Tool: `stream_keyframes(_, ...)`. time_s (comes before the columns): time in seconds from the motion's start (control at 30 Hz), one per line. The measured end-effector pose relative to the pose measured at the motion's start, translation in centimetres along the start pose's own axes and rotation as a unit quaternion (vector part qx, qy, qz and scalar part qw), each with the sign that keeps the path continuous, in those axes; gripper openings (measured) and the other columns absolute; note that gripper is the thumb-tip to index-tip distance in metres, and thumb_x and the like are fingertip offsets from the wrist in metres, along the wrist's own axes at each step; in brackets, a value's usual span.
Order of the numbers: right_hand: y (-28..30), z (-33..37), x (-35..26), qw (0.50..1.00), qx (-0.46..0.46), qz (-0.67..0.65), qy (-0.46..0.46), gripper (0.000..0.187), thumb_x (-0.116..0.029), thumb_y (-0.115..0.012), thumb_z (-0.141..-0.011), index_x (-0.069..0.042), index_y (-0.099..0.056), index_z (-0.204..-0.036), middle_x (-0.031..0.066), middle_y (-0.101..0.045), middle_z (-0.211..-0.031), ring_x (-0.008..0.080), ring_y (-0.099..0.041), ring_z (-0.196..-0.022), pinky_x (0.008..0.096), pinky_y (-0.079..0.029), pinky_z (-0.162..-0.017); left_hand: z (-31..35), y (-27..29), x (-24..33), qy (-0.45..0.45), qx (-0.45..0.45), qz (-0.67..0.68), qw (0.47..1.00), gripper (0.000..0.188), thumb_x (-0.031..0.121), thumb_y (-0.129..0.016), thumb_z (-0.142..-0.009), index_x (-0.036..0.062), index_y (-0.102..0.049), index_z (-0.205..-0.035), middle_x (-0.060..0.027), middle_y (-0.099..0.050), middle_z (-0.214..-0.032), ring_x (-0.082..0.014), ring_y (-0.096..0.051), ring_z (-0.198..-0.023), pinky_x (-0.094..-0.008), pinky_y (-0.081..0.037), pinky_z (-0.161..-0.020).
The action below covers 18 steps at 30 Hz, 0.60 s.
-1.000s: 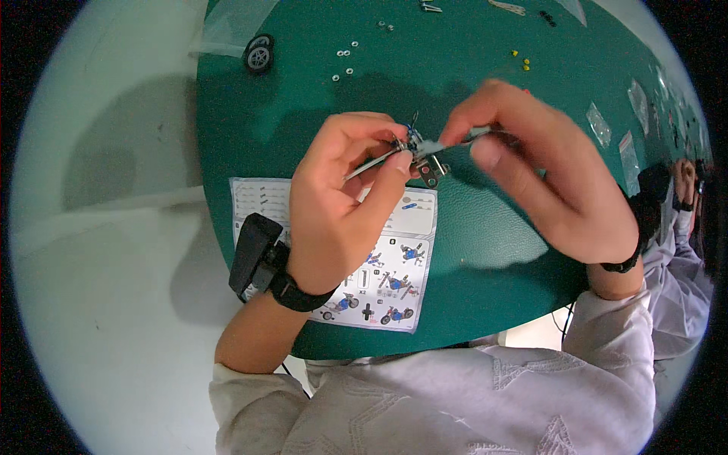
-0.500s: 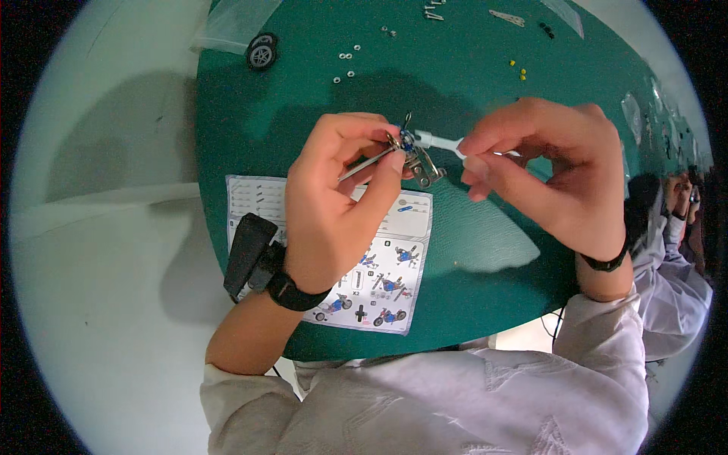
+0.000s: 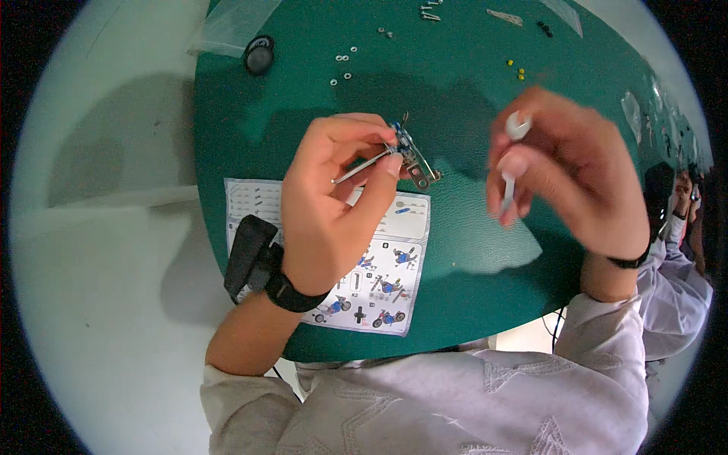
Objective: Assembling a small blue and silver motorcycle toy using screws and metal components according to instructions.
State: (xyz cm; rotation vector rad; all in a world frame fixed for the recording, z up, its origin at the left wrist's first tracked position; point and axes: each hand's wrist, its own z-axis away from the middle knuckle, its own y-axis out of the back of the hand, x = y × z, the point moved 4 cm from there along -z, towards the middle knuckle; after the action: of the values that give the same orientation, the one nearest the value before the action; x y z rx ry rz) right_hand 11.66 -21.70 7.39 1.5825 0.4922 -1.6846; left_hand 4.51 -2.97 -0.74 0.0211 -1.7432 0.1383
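Pinched between the thumb and fingers of my left hand (image 3: 322,189) is a small model assembly (image 3: 415,161) of perforated metal strips and blue parts. A thin metal rod (image 3: 356,168) sticks out of it toward my palm; its far end is hidden by the fingers. My right hand (image 3: 576,174) is raised to the right, apart from the assembly, its fingers closed round a small white wrench (image 3: 507,191). The fingers cover the wrench's middle and motion blurs it. Below my left hand lies a printed instruction sheet (image 3: 394,227) with pictures of a motorcycle.
On the green table (image 3: 478,303), black wheels (image 3: 259,59) lie at the far left beside a clear plastic bag (image 3: 235,26). Several nuts (image 3: 343,58), screws (image 3: 430,15), metal strips (image 3: 506,17), yellow pieces (image 3: 521,73) and black pieces (image 3: 544,29) are spread along the back. Another person's sleeve (image 3: 671,311) shows at the right.
My right hand has drawn the wrench away from the assembly to the right, and the wrench has turned in the fingers. The assembly has tilted slightly in my left hand.
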Motion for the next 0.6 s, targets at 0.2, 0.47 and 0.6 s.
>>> stream_keyframes(0.2, -2.6, 1.0, -0.8, 0.959, 0.021, 0.248, 0.139, 0.009, -0.007, -0.057, -0.094, -0.001, -0.06, -0.1, 0.0103, -0.065, -0.08, 0.0216, -0.06, -0.056, 0.0297, -0.044, -0.054, 0.6, 0.8, 1.7, -0.159, 0.006, -0.111, 0.981, 0.036, -0.018, -0.059, -0.082, -0.0041, -0.049, -0.114, -0.0173, -0.05, -0.12, -0.02, -0.06, -0.105, -0.0283, -0.052, -0.091)
stream_keyframes(0.47, -7.1, 1.9, 2.6, 0.979, -0.091, -0.178, -0.045, 0.015, -0.012, -0.048, -0.102, -0.003, -0.053, -0.113, 0.0033, -0.053, -0.074, 0.0114, -0.047, -0.055, 0.0277, -0.032, -0.048, 1.2, 1.8, 2.7, -0.253, 0.044, -0.175, 0.95, 0.037, -0.011, -0.064, -0.083, 0.002, -0.048, -0.114, -0.0179, -0.05, -0.117, -0.0222, -0.06, -0.098, -0.033, -0.054, -0.082)
stream_keyframes(0.6, -7.9, 1.7, 4.0, 0.819, -0.177, -0.522, -0.159, 0.021, -0.018, -0.045, -0.105, -0.006, -0.05, -0.121, 0.0037, -0.053, -0.067, 0.0104, -0.047, -0.051, 0.0243, -0.027, -0.044, 1.6, 2.2, 3.3, -0.247, -0.004, -0.25, 0.936, 0.039, -0.006, -0.063, -0.086, 0.0067, -0.039, -0.114, -0.0182, -0.047, -0.116, -0.0252, -0.06, -0.096, -0.0429, -0.062, -0.081)
